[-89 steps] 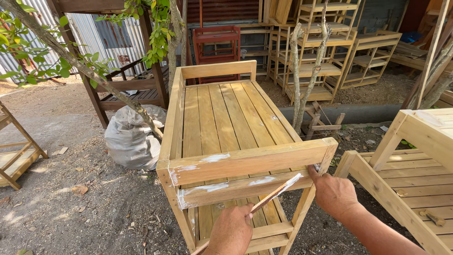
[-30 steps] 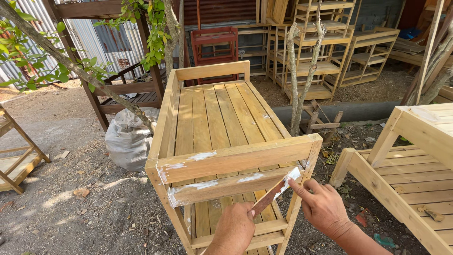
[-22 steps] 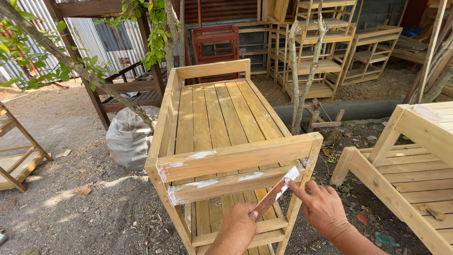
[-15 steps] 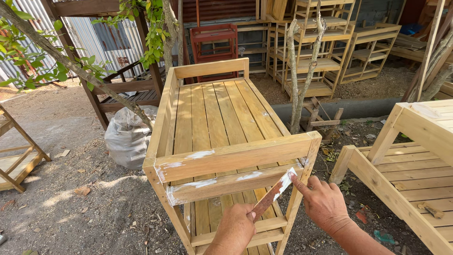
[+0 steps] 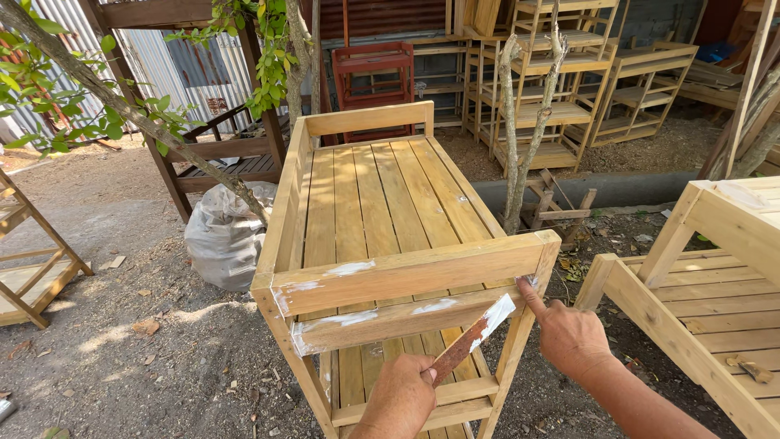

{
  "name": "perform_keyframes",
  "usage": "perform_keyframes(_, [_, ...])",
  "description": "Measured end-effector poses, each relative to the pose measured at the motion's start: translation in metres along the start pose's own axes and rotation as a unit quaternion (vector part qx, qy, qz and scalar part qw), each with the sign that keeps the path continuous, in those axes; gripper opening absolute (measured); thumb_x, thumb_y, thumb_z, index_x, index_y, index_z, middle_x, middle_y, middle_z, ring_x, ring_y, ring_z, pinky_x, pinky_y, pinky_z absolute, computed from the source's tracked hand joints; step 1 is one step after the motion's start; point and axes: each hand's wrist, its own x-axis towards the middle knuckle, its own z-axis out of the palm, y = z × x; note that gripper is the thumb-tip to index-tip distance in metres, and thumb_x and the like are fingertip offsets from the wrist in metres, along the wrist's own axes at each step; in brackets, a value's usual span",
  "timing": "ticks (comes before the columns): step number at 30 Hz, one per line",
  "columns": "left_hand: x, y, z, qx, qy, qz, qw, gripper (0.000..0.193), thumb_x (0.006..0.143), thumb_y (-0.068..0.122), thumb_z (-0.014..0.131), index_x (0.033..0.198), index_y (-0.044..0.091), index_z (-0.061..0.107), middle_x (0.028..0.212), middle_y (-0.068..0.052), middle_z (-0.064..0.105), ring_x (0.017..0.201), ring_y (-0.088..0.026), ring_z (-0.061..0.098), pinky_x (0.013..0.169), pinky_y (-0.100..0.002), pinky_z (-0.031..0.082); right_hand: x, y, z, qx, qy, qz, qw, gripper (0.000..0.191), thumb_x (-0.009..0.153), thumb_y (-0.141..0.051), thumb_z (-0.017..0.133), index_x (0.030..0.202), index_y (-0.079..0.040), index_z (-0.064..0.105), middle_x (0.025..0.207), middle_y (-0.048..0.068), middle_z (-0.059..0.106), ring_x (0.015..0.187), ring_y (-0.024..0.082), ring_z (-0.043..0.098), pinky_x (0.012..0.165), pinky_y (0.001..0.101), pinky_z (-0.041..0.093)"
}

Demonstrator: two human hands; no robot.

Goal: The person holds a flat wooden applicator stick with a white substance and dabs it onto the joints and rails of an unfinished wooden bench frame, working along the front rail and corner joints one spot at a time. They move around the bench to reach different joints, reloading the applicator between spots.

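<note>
Rusty spatula [image 5: 469,341] in left hand's [image 5: 400,400] closed fingers — right hand [image 5: 571,335] loosely curled, forefinger out — wrists cut off.

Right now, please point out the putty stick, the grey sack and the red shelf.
putty stick [image 5: 474,339], head view, middle of the blade.
grey sack [image 5: 223,236], head view, its bulging side.
red shelf [image 5: 372,61], head view, top rail.

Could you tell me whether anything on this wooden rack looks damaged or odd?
White smears patch the rack's front rails, uneven against the bare wood. The left hand holds a stick tipped with the same white; the right hand's finger presses the corner post.
</note>
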Motion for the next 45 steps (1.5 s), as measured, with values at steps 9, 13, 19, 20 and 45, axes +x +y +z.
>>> perform_keyframes(9, [0.004,-0.002,-0.006,0.001,-0.033,-0.035,0.999,0.03,0.106,0.029,0.052,0.114,0.012,0.076,0.073,-0.004,0.068,0.072,-0.016,0.069,0.077,-0.04,0.057,0.006,0.0,0.032,0.025,0.004,-0.003,1.0,0.097,0.096,-0.015,0.055,0.167,-0.028,-0.01,0.109,0.006,0.068,0.087,0.018,0.075,0.075,0.0346,0.062])
perform_keyframes(13, [0.004,-0.004,-0.001,0.012,-0.03,-0.006,0.999,0.029,0.105,0.026,0.053,0.116,0.013,0.076,0.069,-0.007,0.068,0.066,-0.018,0.068,0.074,-0.041,0.056,-0.005,0.005,0.05,0.043,0.02,-0.012,0.999,0.089,0.096,-0.016,0.054,0.167,-0.028,0.0,0.109,0.005,0.067,0.089,0.019,0.074,0.078,0.0358,0.062])
perform_keyframes(19, [0.003,-0.002,0.007,-0.017,-0.03,-0.02,0.999,0.029,0.106,0.028,0.053,0.113,0.011,0.076,0.071,-0.006,0.069,0.067,-0.017,0.069,0.073,-0.04,0.058,-0.024,0.004,0.06,0.111,0.15,-0.041,0.982,0.085,0.092,-0.021,0.056,0.167,-0.032,0.018,0.103,0.004,0.063,0.088,0.021,0.072,0.084,0.0398,0.058])
perform_keyframes(20, [0.003,-0.002,0.007,-0.012,-0.033,-0.025,0.999,0.03,0.106,0.029,0.053,0.113,0.012,0.076,0.071,-0.006,0.069,0.068,-0.017,0.069,0.074,-0.041,0.057,-0.024,0.002,0.057,0.111,0.153,-0.037,0.981,0.083,0.092,-0.021,0.057,0.166,-0.032,0.02,0.102,0.003,0.063,0.088,0.021,0.072,0.083,0.0397,0.058])
perform_keyframes(45, [0.004,-0.014,-0.007,0.008,0.015,0.001,1.0,0.024,0.102,0.025,0.058,0.109,0.014,0.077,0.08,-0.013,0.073,0.076,-0.026,0.073,0.079,-0.045,0.058,0.004,-0.024,0.021,0.072,0.094,0.007,0.993,0.068,0.095,-0.016,0.05,0.156,0.001,0.028,0.097,0.01,0.074,0.086,0.025,0.077,0.078,0.0404,0.061])
